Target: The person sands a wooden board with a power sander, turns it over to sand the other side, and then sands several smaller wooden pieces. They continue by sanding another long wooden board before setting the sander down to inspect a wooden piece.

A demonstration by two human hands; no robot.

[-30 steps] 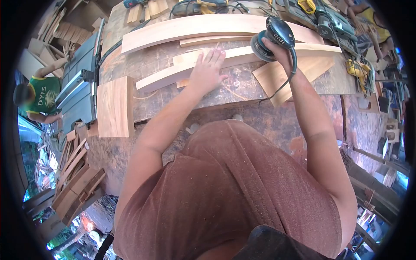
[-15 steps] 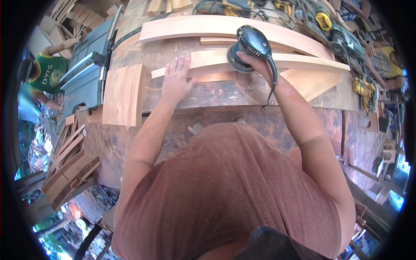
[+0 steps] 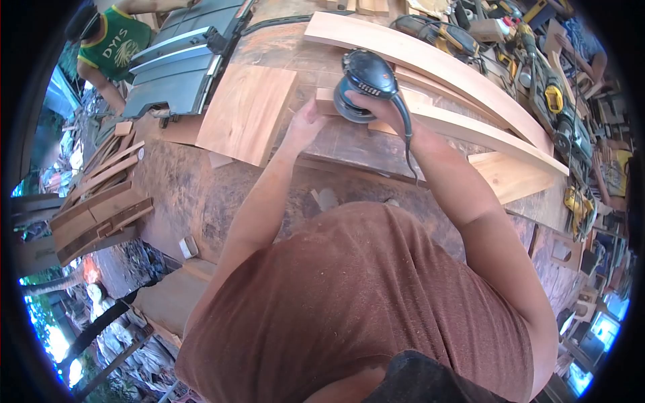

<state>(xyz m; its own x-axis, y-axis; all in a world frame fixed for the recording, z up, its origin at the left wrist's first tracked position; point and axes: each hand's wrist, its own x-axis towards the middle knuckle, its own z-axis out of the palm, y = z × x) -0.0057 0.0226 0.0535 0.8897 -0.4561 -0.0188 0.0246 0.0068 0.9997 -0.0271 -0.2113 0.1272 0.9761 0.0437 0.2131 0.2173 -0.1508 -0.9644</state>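
Note:
My right hand (image 3: 377, 107) is wrapped round a dark electric sander (image 3: 368, 72), which rests on a long, slightly curved wooden plank (image 3: 484, 136) near its left end. The sander's cord hangs down past my wrist. At that left end is my left hand (image 3: 306, 126), its fingers drawn in against the plank and partly hidden from view. Just beyond, a wider curved board (image 3: 430, 55) lies roughly alongside. Close to my left forearm lies a flat square wooden panel (image 3: 248, 111).
A table saw (image 3: 178, 74) stands at the left, with a person in a green top (image 3: 121, 43) beside it. Power tools, including a yellow-and-black drill (image 3: 554, 97), and cords crowd the right. A triangular wood piece (image 3: 514, 176) lies near the front edge; scrap wood (image 3: 101, 215) is piled lower left.
My view has turned, shifting the bench. My left hand has gone from lying flat on the plank to its left end, fingers drawn in. The sander has moved leftward along the plank.

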